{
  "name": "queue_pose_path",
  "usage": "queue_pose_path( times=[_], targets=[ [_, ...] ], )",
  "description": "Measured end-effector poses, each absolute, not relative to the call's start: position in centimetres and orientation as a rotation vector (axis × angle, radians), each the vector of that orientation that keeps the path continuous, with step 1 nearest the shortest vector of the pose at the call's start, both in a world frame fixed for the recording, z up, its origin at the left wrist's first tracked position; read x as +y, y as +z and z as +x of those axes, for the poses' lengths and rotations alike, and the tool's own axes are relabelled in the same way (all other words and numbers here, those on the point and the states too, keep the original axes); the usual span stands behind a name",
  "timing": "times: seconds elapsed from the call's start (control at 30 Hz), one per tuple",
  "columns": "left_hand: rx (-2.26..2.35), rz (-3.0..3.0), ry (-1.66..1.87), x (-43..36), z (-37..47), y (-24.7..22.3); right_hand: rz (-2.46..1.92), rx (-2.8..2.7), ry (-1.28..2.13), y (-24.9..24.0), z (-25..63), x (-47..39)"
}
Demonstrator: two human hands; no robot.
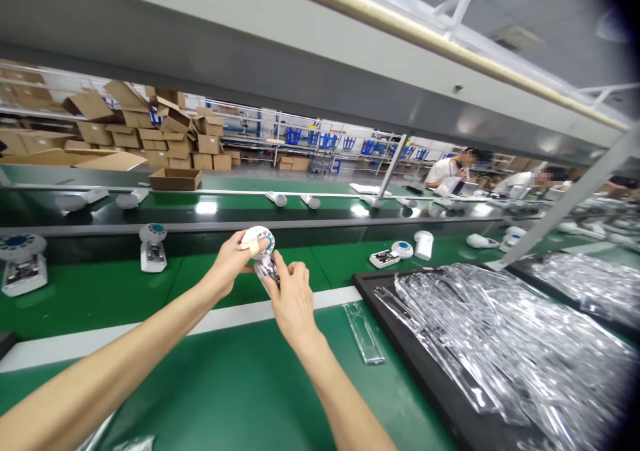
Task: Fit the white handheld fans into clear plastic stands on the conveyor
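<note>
Between my two hands is a white handheld device with a round head, a ring of blue marks and an opened body showing inner parts. My left hand grips the round head, its thumb across the face. On the lower body are the fingers of my right hand, closed around its side. Whether the right fingers also hold a small part is hidden. A clear plastic frame lies on the green table right of my right forearm. Similar devices stand along the green belt, one to the left.
A black tray heaped with clear plastic pieces fills the right side. Another such tray lies behind it. A metal post and overhead shelf cross the view. Cardboard boxes are stacked beyond; people sit at the far right.
</note>
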State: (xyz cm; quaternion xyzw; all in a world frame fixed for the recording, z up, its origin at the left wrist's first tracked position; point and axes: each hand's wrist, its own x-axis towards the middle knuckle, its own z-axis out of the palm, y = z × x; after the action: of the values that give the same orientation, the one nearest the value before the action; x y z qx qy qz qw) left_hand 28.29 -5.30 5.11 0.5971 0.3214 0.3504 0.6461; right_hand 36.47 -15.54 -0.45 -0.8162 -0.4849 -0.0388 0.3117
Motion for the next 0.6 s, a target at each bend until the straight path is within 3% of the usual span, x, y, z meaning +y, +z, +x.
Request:
queue_pose_path(
  times=[0.1, 0.23, 0.43, 0.6],
  targets=[
    [0.762, 1.323, 0.85, -5.1, 27.8, 5.8, -2.18, -1.258, -0.156, -1.7, 36.0, -15.6],
    [0.647, 1.278, 0.93, -4.7, 27.3, 5.6, -1.942, -1.301, 0.09, -2.2, 36.6, -16.2],
    [0.616, 1.217, 0.673, -4.4, 27.1, 4.0, -1.659, -1.319, 0.153, -1.0, 37.0, -14.7],
    [0.648, 1.265, 0.959, -3.7, 25.8, 5.4, -1.509, -0.698, 0.533, 1.3, 35.8, -9.6]
  ],
)
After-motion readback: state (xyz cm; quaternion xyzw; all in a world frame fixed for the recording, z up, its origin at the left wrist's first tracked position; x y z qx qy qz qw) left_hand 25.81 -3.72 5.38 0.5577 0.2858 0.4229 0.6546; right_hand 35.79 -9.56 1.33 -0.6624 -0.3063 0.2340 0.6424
